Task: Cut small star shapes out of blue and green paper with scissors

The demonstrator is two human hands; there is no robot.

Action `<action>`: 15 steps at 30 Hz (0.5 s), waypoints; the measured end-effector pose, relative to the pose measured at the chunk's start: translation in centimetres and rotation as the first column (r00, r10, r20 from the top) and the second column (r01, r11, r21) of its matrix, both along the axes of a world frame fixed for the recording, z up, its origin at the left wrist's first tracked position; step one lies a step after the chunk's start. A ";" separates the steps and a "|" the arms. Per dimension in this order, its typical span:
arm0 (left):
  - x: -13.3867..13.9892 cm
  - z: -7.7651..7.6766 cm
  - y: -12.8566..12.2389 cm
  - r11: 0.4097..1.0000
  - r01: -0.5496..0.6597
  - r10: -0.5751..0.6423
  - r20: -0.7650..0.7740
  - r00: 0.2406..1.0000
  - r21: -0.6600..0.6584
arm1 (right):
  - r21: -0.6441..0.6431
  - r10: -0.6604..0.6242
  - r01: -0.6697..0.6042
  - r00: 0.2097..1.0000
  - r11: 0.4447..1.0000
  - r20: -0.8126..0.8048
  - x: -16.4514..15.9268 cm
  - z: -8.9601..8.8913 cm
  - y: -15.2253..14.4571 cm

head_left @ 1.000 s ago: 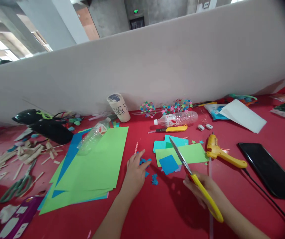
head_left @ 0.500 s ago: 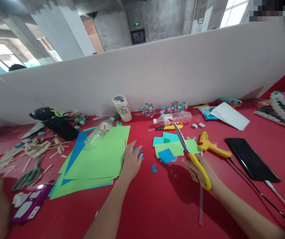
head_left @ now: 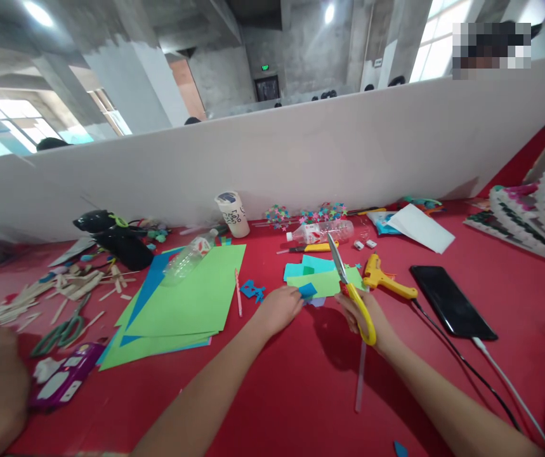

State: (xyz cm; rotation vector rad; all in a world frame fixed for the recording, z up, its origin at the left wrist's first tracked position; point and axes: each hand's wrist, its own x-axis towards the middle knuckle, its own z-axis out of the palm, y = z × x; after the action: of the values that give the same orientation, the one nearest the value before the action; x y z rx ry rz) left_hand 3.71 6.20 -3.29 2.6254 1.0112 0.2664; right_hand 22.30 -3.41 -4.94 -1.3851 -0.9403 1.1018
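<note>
Left grip (head_left: 280, 310) seemingly pinches paper (head_left: 308, 291); right (head_left: 377, 322) clasps scissors (head_left: 356, 299).

Everything is carried by one table with a red top (head_left: 295, 400). On its left part are lying wooden sticks (head_left: 82, 285), scissors with green handles (head_left: 60, 336) and a purple object (head_left: 70, 374) with white patches. A black item (head_left: 129, 251), perhaps a bottle, is near the sticks, but the view there is not sharp. Beside it is a pile of green and blue sheets (head_left: 191, 304); just to the right lie a pink striped stick (head_left: 239, 298) and blue cuttings (head_left: 252, 290). Farther back stands a white cup (head_left: 235, 219). A clear bottle (head_left: 341, 231) lies on its side behind a yellow cutter (head_left: 320, 247). On the right rest a yellow glue gun (head_left: 389, 281) and a black phone (head_left: 453, 301).
</note>
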 end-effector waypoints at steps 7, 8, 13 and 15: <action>-1.6 0.5 1.6 0.926 -0.371 0.378 0.183 0.907 -0.071 | 0.000 0.017 -0.017 0.999 1.000 0.036 -0.1 0.0 0.0; -2.0 0.4 2.0 0.908 -0.405 0.418 0.194 0.888 -0.103 | -0.002 0.016 -0.016 0.999 1.000 0.037 -0.1 -0.1 0.0; -4.3 -0.2 3.9 0.832 -0.535 0.555 0.172 0.814 -0.149 | -0.015 0.011 -0.011 0.999 1.000 0.044 0.0 -0.5 0.0; -4.8 -0.2 4.1 0.810 -0.577 0.587 0.149 0.796 -0.109 | -0.026 0.016 -0.015 0.999 1.000 0.049 0.0 -0.5 0.0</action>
State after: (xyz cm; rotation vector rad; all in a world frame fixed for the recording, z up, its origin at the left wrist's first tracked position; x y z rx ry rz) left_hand -1.06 10.31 -3.50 2.1153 1.7124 0.5856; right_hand 22.26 -3.42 -5.40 -1.4341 -0.9767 1.0988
